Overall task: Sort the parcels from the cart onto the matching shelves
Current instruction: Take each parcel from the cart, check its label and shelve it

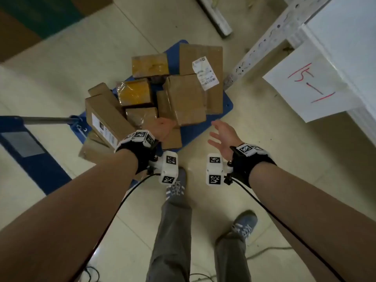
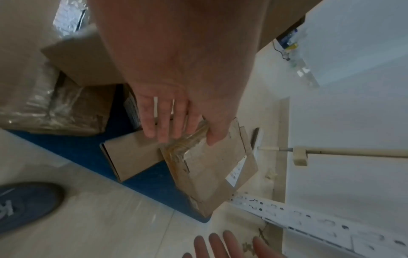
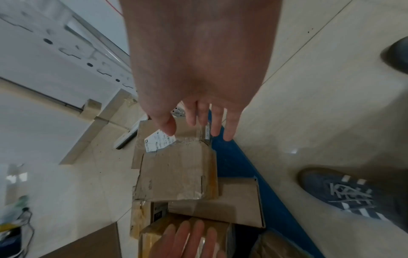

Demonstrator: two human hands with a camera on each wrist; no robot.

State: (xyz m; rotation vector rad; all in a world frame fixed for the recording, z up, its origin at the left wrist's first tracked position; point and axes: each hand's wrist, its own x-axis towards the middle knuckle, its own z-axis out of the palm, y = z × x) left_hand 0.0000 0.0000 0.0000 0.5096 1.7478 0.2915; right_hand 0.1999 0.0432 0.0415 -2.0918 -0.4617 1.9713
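Note:
Several cardboard parcels lie piled on a blue cart (image 1: pixel 203 133) on the floor. In the middle is a taped brown parcel (image 1: pixel 187 98), seen too in the wrist views (image 2: pixel 209 174) (image 3: pixel 176 174). My left hand (image 1: pixel 164 127) hovers at its near left corner with fingers straight (image 2: pixel 172 125); I cannot tell whether it touches. My right hand (image 1: pixel 221 137) is spread out and holds nothing, to the right of the parcel above the cart's edge (image 3: pixel 198 125). Behind lies a large flat box (image 1: pixel 201 55) with a white label (image 1: pixel 205 73).
A white shelf unit (image 1: pixel 345 37) stands at the right with a paper sign (image 1: pixel 309 84) in red writing and a perforated post (image 1: pixel 264 41). The cart handle (image 1: pixel 46 120) reaches left. My shoes (image 1: pixel 175 186) (image 1: pixel 244 224) stand on the tiled floor just before the cart.

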